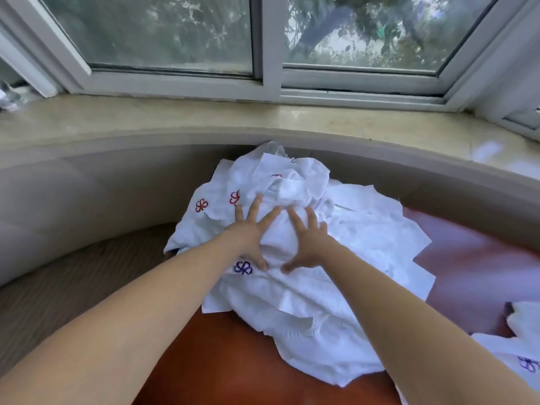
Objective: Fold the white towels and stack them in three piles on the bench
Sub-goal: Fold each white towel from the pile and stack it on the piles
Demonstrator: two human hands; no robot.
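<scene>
Both arms are stretched out over the reddish-brown padded bench (455, 258), and here is the big loose heap of crumpled white cloth towels (336, 258), sprawled across the middle of the seat and reaching back to the curved beige backrest (87, 182). The left hand (251, 232) lies flat on the heap, fingers spread and straight, thumb next to a purple embroidered flower emblem (243, 268). The right hand (306, 241) sits just beside it, fingers likewise splayed and pressing the cloth, gripping nothing. Red flower emblems (201, 205) show on towels at the heap's left edge. More white towels (523, 346) lie apart at the lower right. Behind runs a pale stone windowsill (204, 118) under the white-framed window (268, 39).
</scene>
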